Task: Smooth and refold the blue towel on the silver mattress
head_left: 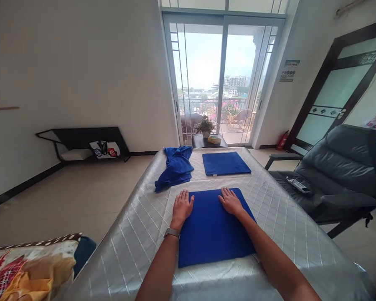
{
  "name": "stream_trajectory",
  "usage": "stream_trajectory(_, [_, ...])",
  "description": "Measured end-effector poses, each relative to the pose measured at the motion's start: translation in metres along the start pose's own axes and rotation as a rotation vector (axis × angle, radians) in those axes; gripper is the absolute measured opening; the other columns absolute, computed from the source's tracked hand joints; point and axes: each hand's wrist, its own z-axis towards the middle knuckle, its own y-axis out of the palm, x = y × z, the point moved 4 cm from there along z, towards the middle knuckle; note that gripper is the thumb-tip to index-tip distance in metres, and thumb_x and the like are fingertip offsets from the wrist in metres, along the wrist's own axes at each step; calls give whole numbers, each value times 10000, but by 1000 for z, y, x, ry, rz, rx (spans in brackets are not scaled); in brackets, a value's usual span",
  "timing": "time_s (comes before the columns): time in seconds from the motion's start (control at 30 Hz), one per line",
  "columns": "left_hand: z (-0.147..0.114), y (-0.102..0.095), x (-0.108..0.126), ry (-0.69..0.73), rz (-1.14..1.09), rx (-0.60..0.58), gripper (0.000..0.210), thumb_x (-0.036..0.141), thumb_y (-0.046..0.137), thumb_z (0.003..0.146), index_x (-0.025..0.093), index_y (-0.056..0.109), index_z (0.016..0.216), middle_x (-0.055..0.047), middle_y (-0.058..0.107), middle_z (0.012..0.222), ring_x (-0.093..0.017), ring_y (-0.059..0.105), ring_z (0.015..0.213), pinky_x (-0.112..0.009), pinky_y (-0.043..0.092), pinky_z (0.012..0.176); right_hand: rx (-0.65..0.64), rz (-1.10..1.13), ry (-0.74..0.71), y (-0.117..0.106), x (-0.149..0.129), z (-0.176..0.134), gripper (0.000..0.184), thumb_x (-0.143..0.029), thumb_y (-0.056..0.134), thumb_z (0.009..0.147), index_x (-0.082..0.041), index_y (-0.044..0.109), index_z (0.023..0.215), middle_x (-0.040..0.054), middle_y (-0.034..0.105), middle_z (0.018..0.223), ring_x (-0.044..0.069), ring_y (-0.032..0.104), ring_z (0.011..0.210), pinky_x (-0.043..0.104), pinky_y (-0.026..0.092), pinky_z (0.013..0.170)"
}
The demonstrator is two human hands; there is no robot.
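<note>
A blue cushion cover (214, 234) lies flat on the quilted silver-white mattress (138, 225), its near edge toward me. My left hand (182, 206) rests palm down at the cover's far left edge, fingers stretched forward and the thumb on the fabric. On the far right part of the same cover, my right hand (230, 201) lies flat with its fingers extended. Neither hand grasps anything. Beyond them sits a second flat blue cover (226, 163) with a small white tag at its near edge. Left of that is a crumpled heap of blue cloth (176, 167).
A dark reclining chair (341, 167) stands right of the mattress, with a remote-like device (299, 185) on its seat. At the far end is a small table holding a potted plant (206, 125). Colourful fabrics (31, 271) fill the lower left. A black rack (87, 142) stands by the wall.
</note>
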Motion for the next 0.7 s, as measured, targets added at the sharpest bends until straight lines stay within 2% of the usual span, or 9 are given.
stream_trajectory(0.1, [1, 1, -1, 1, 0, -5, 626, 471, 243, 1029, 101, 409, 1506, -158, 397, 1566, -269, 344, 1465, -470, 259, 1208, 12, -18, 77, -3, 26, -3, 697, -480, 134, 1022, -79, 220, 1585, 89, 189, 1651, 191, 113, 1529, 386, 84, 1237])
stream_trajectory(0.23, [1, 2, -1, 7, 21, -19, 626, 467, 230, 1031, 101, 410, 1506, -157, 390, 1572, -265, 335, 1470, -459, 247, 1213, 28, -7, 147, -3, 40, -3, 704, -481, 140, 1023, -59, 214, 1583, 93, 185, 1650, 199, 117, 1528, 386, 94, 1236])
stream_trajectory(0.5, [1, 3, -1, 10, 30, -25, 636, 468, 215, 1034, 86, 400, 1508, -165, 378, 1576, -266, 326, 1474, -455, 232, 1216, 61, -7, 153, -3, 41, -4, 665, -449, 154, 1036, -77, 242, 1580, 96, 210, 1645, 207, 147, 1523, 385, 109, 1234])
stream_trajectory(0.7, [1, 1, -1, 9, 31, -28, 641, 465, 213, 1035, 73, 389, 1511, -163, 377, 1576, -267, 328, 1473, -458, 236, 1216, 113, -10, 124, -14, 30, -11, 639, -411, 172, 1039, -65, 289, 1564, 113, 251, 1632, 212, 172, 1519, 382, 118, 1235])
